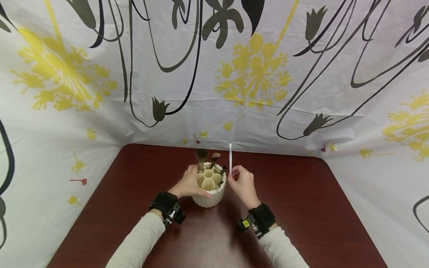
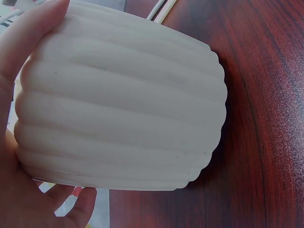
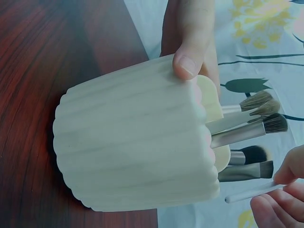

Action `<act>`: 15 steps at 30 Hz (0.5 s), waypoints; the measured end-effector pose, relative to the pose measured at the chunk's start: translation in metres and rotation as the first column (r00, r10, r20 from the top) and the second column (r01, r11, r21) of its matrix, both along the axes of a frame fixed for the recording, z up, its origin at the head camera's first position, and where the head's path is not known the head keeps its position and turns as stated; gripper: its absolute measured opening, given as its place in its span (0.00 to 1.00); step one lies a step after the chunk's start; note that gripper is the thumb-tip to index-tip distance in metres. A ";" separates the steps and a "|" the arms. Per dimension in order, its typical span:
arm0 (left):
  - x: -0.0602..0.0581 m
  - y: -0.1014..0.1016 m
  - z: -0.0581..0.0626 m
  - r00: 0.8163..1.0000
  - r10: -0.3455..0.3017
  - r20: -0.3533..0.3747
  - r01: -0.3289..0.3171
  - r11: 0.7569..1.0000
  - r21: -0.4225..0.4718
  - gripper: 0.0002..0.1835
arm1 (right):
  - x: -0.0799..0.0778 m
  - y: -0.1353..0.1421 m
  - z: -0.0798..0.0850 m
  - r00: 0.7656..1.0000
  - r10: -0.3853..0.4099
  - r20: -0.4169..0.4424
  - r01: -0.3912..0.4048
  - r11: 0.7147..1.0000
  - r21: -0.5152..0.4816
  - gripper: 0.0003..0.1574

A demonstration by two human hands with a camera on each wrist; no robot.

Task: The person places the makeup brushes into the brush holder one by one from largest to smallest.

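A cream, fluted brush holder [image 1: 208,199] stands upright on the table, its inside split into petal-shaped compartments around a round middle one. Several makeup brushes [image 3: 259,130] stick out of it, bristles up, along its far and right sides. My left hand [image 1: 189,182] grips the holder from the left, thumb across the near rim and fingers around the far side. Just right of the rim, my right hand [image 1: 242,182] pinches the lower part of a thin white stick [image 1: 230,158] with a small pale tip. The stick points upward, and its lower end [image 3: 237,195] shows below the fingers.
The dark red wooden table [image 1: 295,201] has rounded far corners. Behind it and along both sides hangs a white curtain [image 1: 187,82] printed with yellow and grey flowers. A black wrist camera strap [image 1: 164,203] is on the left wrist, another [image 1: 263,216] on the right.
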State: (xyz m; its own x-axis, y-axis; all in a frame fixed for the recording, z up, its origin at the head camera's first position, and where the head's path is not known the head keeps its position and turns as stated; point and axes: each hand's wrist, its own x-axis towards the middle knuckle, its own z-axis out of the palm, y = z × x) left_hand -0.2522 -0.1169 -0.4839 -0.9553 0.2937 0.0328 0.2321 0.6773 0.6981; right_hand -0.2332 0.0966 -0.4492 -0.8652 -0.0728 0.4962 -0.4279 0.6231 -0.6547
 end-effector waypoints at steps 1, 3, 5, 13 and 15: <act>0.000 0.000 0.000 1.000 0.000 -0.001 0.000 1.000 -0.002 0.68 | 0.000 0.000 0.000 1.000 -0.002 -0.003 0.002 1.000 -0.005 0.05; 0.000 0.001 0.000 1.000 0.001 -0.003 -0.001 1.000 -0.005 0.68 | -0.001 -0.001 0.000 1.000 -0.003 -0.017 0.003 1.000 -0.020 0.05; -0.001 0.001 -0.001 1.000 0.001 -0.005 -0.001 1.000 -0.004 0.68 | -0.001 -0.002 0.000 0.999 -0.002 -0.033 0.001 0.999 -0.034 0.06; 0.000 0.001 -0.002 1.000 0.001 -0.020 -0.001 1.000 -0.001 0.67 | 0.002 -0.006 -0.003 0.998 0.035 -0.048 -0.039 0.996 -0.085 0.07; 0.000 0.001 -0.002 1.000 -0.001 -0.021 0.001 1.000 -0.003 0.67 | 0.002 -0.006 -0.005 0.997 0.046 -0.056 -0.051 0.995 -0.083 0.08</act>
